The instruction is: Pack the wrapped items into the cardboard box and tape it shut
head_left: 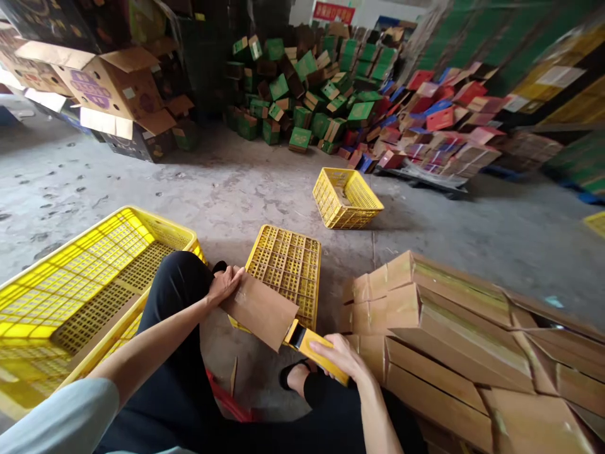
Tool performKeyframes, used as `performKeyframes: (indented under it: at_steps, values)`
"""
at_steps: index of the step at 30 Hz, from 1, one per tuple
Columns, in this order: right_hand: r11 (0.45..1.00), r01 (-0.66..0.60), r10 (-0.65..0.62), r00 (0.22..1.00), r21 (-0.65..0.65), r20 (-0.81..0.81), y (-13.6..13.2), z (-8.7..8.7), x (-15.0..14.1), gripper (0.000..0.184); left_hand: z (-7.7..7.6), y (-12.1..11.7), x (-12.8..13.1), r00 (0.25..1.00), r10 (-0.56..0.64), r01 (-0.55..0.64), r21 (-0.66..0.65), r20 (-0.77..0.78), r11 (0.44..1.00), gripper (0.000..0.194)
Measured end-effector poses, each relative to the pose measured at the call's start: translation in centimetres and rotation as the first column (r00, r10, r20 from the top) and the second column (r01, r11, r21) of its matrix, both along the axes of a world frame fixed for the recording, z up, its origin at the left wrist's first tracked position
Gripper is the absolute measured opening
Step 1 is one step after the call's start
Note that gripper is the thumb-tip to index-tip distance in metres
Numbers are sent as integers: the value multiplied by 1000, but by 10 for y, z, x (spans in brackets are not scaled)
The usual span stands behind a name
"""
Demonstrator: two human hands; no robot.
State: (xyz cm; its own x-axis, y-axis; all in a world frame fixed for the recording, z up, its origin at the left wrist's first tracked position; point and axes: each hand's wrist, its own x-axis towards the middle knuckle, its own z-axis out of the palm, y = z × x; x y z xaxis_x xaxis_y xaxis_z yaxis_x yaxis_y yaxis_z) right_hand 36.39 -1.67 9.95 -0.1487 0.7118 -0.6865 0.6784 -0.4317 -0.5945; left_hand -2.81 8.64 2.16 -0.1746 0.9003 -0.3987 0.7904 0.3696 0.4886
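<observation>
I sit with my black-trousered knees up. My left hand (225, 284) is closed on the upper end of a flat brown cardboard piece (259, 310), pressing it against my left knee. My right hand (344, 358) is wrapped round the handle of a yellow tape dispenser (312, 345), whose head touches the lower right edge of the cardboard. A stack of flat brown cardboard blanks (454, 340) lies just to the right of my right hand.
A large yellow plastic crate (70, 290) stands at my left. An upturned yellow crate (288, 265) lies in front of my knees, another yellow crate (347, 197) farther out on the concrete floor. Heaps of green boxes (302, 82) and red and blue boxes (439, 120) line the back.
</observation>
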Motion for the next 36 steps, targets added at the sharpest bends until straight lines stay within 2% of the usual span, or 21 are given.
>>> performKeyframes:
  at_steps: [2, 4, 6, 9, 10, 12, 13, 15, 18, 20, 23, 24, 25, 26, 27, 29, 30, 32, 36]
  values:
    - [1000, 9, -9, 1000, 30, -1, -4, 13, -7, 52, 1, 2, -9, 997, 33, -33, 8, 71, 999, 61]
    - [999, 17, -18, 1000, 31, 25, -8, 35, -11, 54, 2, 4, -15, 987, 52, -56, 17, 154, 998, 67]
    - [999, 25, -28, 996, 29, 80, -11, 66, -12, 56, 2, 5, -14, 970, 57, -63, 21, 238, 998, 73]
    - [1000, 14, -17, 992, 23, 122, -14, 122, -15, 53, -3, -3, 5, 920, 53, -60, 6, 389, 998, 82]
    - [1000, 15, -17, 990, 16, 142, -15, 140, -18, 52, -7, -8, 15, 892, 56, -61, -4, 449, 998, 85]
    - [1000, 9, -12, 981, 18, 192, -15, 169, -28, 49, -17, -22, 37, 733, 99, -108, -28, 673, 994, 84]
    - [1000, -8, 5, 975, 12, 222, -14, 179, -35, 49, -22, -28, 47, 676, 130, -137, -49, 725, 989, 84]
    - [999, -38, 41, 966, -18, 256, -9, 186, -50, 50, -28, -38, 63, 639, 136, -145, -55, 757, 988, 84]
    - [998, -31, 39, 982, -46, 186, 4, 178, -72, 54, -24, -39, 69, 610, 99, -163, 3, 786, 987, 88]
    - [1000, -2, 6, 993, -31, 117, 17, 169, -83, 57, -9, -34, 61, 583, 14, -179, 111, 812, 978, 92]
    - [999, 4, 0, 995, -44, 100, 42, 162, -96, 58, 27, -29, 35, 560, -158, -162, 295, 813, 942, 86]
    - [998, -7, 13, 994, -59, 107, 51, 163, -100, 59, 40, -29, 26, 555, -303, -90, 418, 774, 904, 81]
    - [997, -22, 30, 994, -74, 110, 58, 164, -102, 59, 52, -31, 18, 544, -465, 4, 552, 699, 834, 76]
    - [996, -35, 44, 993, -82, 108, 64, 166, -104, 58, 63, -34, 11, 516, -625, 127, 670, 586, 732, 72]
    - [995, -46, 54, 993, -84, 103, 68, 168, -106, 58, 71, -37, 6, 463, -761, 252, 756, 454, 604, 71]
    - [995, -60, 67, 994, -79, 84, 70, 171, -108, 57, 82, -42, 0, 357, -906, 393, 844, 227, 366, 78]
    - [995, -64, 70, 995, -79, 76, 69, 172, -109, 56, 84, -44, 0, 319, -936, 431, 857, 148, 282, 84]
    - [995, -66, 71, 995, -73, 65, 64, 172, -108, 57, 84, -44, 0, 285, -957, 477, 857, 57, 193, 93]
    - [994, -56, 62, 996, -91, 65, 49, 171, -100, 61, 75, -37, 2, 251, -966, 563, 821, -58, 97, 101]
